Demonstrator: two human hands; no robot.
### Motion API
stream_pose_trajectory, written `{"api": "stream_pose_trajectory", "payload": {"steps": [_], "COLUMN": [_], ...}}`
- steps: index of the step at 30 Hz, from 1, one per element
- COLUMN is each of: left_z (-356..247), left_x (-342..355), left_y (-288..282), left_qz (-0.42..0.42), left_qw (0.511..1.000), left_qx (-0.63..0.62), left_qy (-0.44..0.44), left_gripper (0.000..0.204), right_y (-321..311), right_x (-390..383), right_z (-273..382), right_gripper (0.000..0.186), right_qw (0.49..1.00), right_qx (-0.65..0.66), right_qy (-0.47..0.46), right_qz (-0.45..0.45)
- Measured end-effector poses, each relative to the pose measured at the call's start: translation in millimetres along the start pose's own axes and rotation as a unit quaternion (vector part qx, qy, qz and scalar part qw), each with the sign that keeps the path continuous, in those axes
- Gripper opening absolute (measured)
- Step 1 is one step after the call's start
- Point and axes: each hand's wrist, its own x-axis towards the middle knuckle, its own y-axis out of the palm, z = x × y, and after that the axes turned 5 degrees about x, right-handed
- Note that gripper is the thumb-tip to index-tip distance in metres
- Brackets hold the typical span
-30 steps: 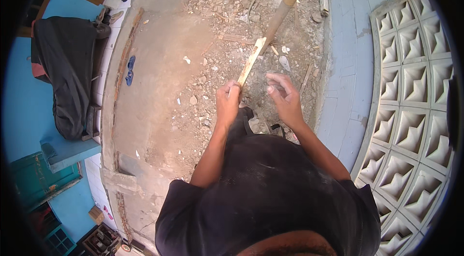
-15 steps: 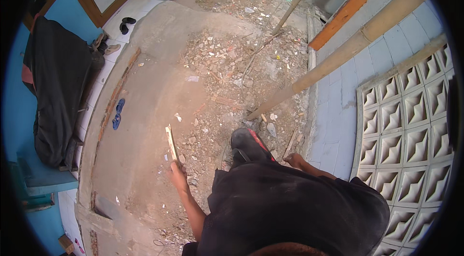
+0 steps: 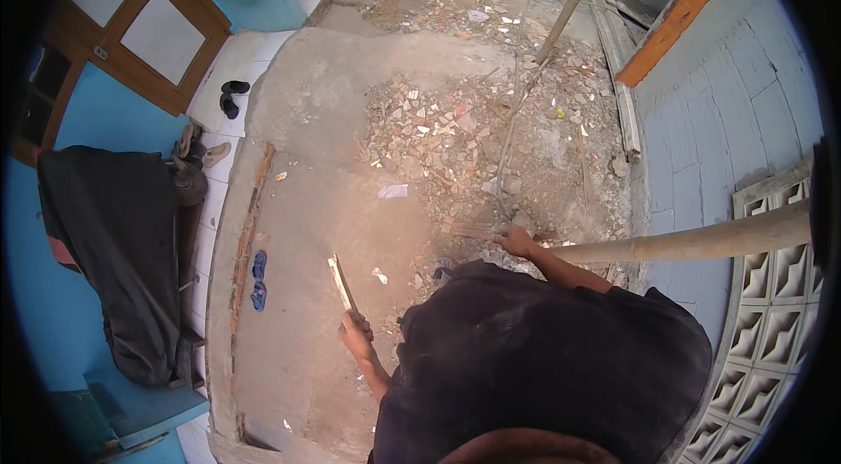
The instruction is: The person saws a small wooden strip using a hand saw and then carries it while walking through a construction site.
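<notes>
A thin, pale strip of wood (image 3: 341,282) is gripped near its lower end by the left hand (image 3: 356,338), its far end pointed ahead over the tan, dusty ground (image 3: 307,359). The right hand (image 3: 517,241) is extended over grey-brown broken rubble (image 3: 447,135), fingers partly curled; whether anything is pinched cannot be told. Beside the right forearm, a thick, tan bamboo pole (image 3: 683,245) is seen. The step in hand is judged to be one-handed holding of the strip; next, a firm left grip and clearance from the pole seem called for.
</notes>
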Motion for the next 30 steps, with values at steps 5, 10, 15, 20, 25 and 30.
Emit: {"api": "stream_pose_trajectory", "payload": {"steps": [5, 10, 15, 20, 25, 30], "left_z": [-132.6, -215.9, -315.3, -443.5, -537.1, -523.7], "left_x": [64.2, 178.5, 303.6, 377.2, 415.0, 423.4], "left_y": [57.1, 138.7, 256.7, 438.1, 636.8, 812.0], "left_qz": [0.019, 0.084, 0.184, 0.349, 0.38, 0.459], "left_qw": [0.998, 0.991, 0.956, 0.878, 0.786, 0.782], "left_qx": [0.003, 0.093, 0.208, 0.256, 0.347, 0.335], "left_qy": [0.058, 0.053, 0.091, 0.205, 0.342, 0.257], "left_gripper": [0.031, 0.032, 0.032, 0.032, 0.032, 0.033], "right_y": [-35.1, -87.8, -98.6, -83.6, -86.8, -11.4], "right_x": [119.2, 224.9, 275.2, 195.1, 200.9, 283.6], "right_z": [130.7, 182.5, 92.3, -38.8, 1.6, -58.3], "right_gripper": [0.038, 0.04, 0.039, 0.024, 0.028, 0.046], "right_qw": [0.991, 0.982, 0.943, 0.928, 0.676, 0.874], "right_qx": [0.123, 0.105, 0.167, -0.229, 0.321, -0.04], "right_qy": [-0.043, -0.131, 0.153, 0.285, 0.529, 0.478], "right_qz": [-0.027, -0.091, -0.244, -0.071, -0.4, -0.079]}}
